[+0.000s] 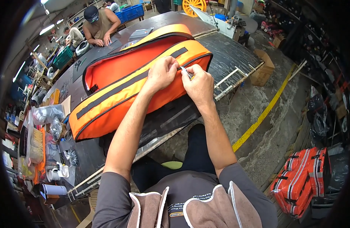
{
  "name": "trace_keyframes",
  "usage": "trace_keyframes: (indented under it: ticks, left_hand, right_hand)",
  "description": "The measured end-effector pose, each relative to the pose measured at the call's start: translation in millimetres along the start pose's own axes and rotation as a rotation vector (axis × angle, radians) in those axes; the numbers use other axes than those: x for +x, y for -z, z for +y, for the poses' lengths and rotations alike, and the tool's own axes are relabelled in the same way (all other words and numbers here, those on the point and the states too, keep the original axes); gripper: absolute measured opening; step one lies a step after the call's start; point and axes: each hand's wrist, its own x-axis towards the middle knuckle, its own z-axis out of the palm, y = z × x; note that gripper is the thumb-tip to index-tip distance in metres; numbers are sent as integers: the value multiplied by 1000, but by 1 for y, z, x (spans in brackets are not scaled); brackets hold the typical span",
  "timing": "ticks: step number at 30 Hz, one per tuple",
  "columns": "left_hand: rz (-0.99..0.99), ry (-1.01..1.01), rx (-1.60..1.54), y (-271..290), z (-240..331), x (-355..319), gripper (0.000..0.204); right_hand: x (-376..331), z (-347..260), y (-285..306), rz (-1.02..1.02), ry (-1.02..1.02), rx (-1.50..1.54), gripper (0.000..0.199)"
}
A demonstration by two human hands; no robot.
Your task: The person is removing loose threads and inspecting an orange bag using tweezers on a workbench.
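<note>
A large orange bag [125, 99] with black strips and black piping lies across the dark table, its top gaping to show a red-orange lining [106, 72]. My left hand [162, 73] is closed, its thumb and fingers pinching the bag's black trim near the right end. Right beside it, my right hand [199, 83] grips a small silver-white tool [185, 72], whose tip points at the pinched trim. Its exact kind is mostly hidden by my fingers. Both hands rest close together against the bag's near side.
Across the dark table [163, 23], a person [99, 26] in a cap works with both hands. Scissors [79, 64] lie at the left, near plastic containers [36, 146]. Red bags [300, 178] are stacked at lower right. A yellow line [264, 114] crosses the floor.
</note>
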Motion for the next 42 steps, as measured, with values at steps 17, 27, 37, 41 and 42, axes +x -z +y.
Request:
trace_keyframes:
  ticks: [17, 27, 37, 41, 42]
  left_hand:
    - [-6, 18, -61, 0, -10, 1, 20]
    - [5, -21, -226, 3, -18, 2, 20]
    - [-34, 4, -236, 1, -14, 3, 18]
    - [72, -55, -474, 8, -17, -8, 15]
    - [110, -72, -548, 14, -14, -14, 16]
  right_hand:
    - [2, -10, 0, -40, 26, -40, 21]
    - [-5, -12, 7, -58, -24, -27, 24]
    - [-2, -17, 0, -75, 15, -106, 22]
    - [-9, -19, -12, -24, 48, -24, 22]
    - [-14, -18, -15, 30, 69, 105, 24]
